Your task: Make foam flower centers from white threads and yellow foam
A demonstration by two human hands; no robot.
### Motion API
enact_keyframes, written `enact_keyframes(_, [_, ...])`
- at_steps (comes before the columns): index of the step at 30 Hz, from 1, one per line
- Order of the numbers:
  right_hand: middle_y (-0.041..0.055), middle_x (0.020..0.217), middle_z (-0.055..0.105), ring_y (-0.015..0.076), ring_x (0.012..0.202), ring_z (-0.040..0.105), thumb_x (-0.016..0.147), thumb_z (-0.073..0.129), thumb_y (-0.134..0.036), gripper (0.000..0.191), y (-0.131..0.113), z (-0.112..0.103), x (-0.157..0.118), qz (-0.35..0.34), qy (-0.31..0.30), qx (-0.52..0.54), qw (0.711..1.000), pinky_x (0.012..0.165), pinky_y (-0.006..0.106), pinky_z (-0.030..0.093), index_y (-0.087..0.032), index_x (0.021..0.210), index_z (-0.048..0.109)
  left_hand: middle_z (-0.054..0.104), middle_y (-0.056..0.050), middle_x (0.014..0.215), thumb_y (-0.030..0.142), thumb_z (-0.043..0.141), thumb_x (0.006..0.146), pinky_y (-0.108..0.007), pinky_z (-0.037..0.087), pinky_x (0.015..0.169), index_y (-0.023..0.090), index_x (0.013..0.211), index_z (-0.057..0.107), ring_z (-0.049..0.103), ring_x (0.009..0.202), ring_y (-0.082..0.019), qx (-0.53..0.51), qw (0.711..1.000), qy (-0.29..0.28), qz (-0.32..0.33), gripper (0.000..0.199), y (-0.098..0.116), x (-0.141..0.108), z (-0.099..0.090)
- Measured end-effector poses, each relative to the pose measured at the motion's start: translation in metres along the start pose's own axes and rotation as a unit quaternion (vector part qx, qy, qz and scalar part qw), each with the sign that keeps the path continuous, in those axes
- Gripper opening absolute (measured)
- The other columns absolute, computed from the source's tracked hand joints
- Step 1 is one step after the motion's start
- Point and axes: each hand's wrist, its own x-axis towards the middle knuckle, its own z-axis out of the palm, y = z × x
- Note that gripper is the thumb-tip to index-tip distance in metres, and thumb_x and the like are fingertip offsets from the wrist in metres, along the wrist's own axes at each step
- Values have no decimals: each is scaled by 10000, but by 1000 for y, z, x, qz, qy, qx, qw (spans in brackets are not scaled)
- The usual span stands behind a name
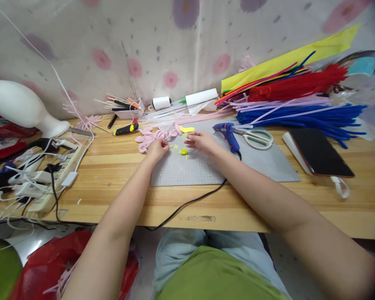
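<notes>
Working close together over a grey cutting mat (190, 173), a person's two bare hands meet around small yellow pieces. The left hand (157, 150) has its thumb and forefinger pressed together; whether a sliver is caught between them, I cannot tell. The right hand (203, 143) has loosely curled, slightly parted fingers, with nothing clearly held. A yellow lump (183, 152) lies on the mat between the two, and a tiny yellow scrap (175, 146) sits just beside the left grip. Beyond the right fingertips is a flat yellow strip (187, 129). The step in hand appears to be fine fingertip handling of these bits; a next move would call for a light, exact pinch. A fuzzy pink piece (149, 137) lies just beyond the left grip, and a blue glue gun (227, 135) rests to the right of the right grip. As for containers, a small pale box (124, 113) stands on the wooden tabletop (118, 156), beyond and left of the left grip, holding thin sticks and pens. Well below that same grip, a red plastic bag (46, 258) contains pale pink strips (61, 281).
</notes>
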Motion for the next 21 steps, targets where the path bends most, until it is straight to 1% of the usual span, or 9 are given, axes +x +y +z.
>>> enact_keyframes(2, [-16,667,558,85,645,601,776,516,-43,145,-4,14,5,32,-17,55,998,686,239,505,-155,684,505,612,-7,648,202,550,679,-211,392,491,149,735,585,505,470,-89,-1,1000,4,4,85,0,0,0])
enact_keyframes(4, [-19,650,543,90,629,602,791,477,-18,170,-5,27,10,59,-21,78,995,704,264,520,-153,688,485,607,-6,626,211,556,681,-211,389,491,151,714,584,510,473,-94,-4,1000,10,7,74,0,-1,0])
enact_keyframes(7, [-28,622,510,87,589,583,794,445,3,181,-1,42,19,98,-12,64,993,678,277,531,-149,703,481,597,-3,592,241,576,686,-212,378,478,151,699,585,512,458,-99,-16,1000,12,12,91,-1,-1,0])
enact_keyframes(9, [-37,610,488,77,568,563,789,440,11,188,3,49,23,105,-7,52,993,656,265,530,-150,699,472,597,-5,581,257,595,686,-213,370,470,148,696,591,511,447,-102,-24,1000,13,10,110,0,-2,0])
enact_keyframes(15, [-33,611,482,82,573,555,749,438,43,204,7,58,27,98,-2,32,995,588,229,510,-152,694,463,617,-24,579,262,619,684,-242,390,492,135,700,636,525,437,-121,-39,999,12,-8,128,2,-2,-2])
enact_keyframes(21, [-40,595,458,72,554,517,747,437,54,217,6,57,29,109,4,11,994,596,240,523,-158,701,440,618,-22,556,229,623,661,-243,413,482,134,665,659,551,430,-132,-58,998,5,-23,102,-1,1,-4])
